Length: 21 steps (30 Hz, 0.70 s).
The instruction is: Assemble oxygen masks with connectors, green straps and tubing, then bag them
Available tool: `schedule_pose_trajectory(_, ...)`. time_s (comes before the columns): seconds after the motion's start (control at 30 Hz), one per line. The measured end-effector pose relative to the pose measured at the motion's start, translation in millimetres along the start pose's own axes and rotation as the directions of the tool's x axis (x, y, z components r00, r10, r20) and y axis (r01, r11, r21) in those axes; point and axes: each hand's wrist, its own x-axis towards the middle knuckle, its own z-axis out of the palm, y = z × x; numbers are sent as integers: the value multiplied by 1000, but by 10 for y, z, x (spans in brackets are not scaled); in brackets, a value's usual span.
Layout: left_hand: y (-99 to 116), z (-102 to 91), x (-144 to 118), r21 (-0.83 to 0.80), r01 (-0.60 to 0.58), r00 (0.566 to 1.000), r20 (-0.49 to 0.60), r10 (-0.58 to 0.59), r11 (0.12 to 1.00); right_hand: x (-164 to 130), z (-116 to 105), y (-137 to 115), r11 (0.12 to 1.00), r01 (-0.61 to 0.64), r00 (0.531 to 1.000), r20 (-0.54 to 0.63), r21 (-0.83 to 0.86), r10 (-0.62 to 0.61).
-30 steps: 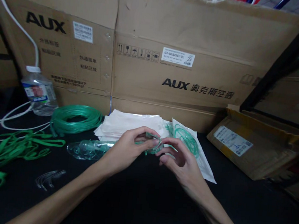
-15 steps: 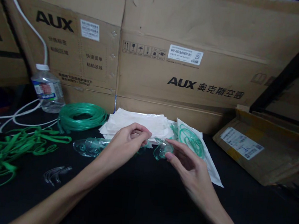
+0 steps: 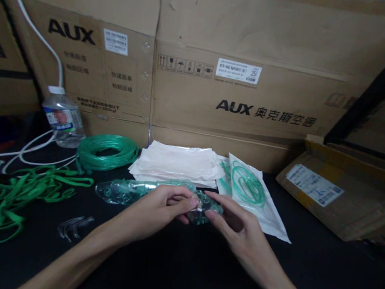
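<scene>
Both hands are closed on one object, a small translucent green mask-like piece (image 3: 202,212). The left hand (image 3: 164,207) pinches its left side, thumb against the near face and the other fingers curled behind; the fingertips are partly hidden. The right hand (image 3: 244,222) has the opposite side, forefinger along the top, thumb below, with a hollow left between them and the palm. The fingers of the two hands stand close together, with only the piece between.

Piece: clear green plastic, rounded, glossy, a bright metallic-looking strip near the left thumb. Finer detail blurred. It sits directly in the grip, held in front of the person above the black table (image 3: 180,270).

Around the grip: just beyond and to the left, a row of similar green plastic pieces (image 3: 123,191), partly covered by the left hand. Directly behind, a stack of white packets (image 3: 177,161). Behind the right hand, a pouch (image 3: 272,220) showing green tubing. Farther left, a green tubing coil (image 3: 109,163); nearer the left forearm, several thin clear strips (image 3: 72,228).
</scene>
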Motion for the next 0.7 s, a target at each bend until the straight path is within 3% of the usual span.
schedule_pose_trajectory(0.17,-24,-6,-11,-6,6,999,32,-6,1000,-9,2,-21,998,-16,998,65,-68,21)
schedule_pose_trajectory(0.3,-36,-29,-10,-15,42,998,54,-41,999,-12,14,-26,999,-5,996,89,-42,9)
schedule_pose_trajectory(0.7,-74,6,8,-59,-24,998,65,28,998,2,14,30,997,-62,994,97,35,58)
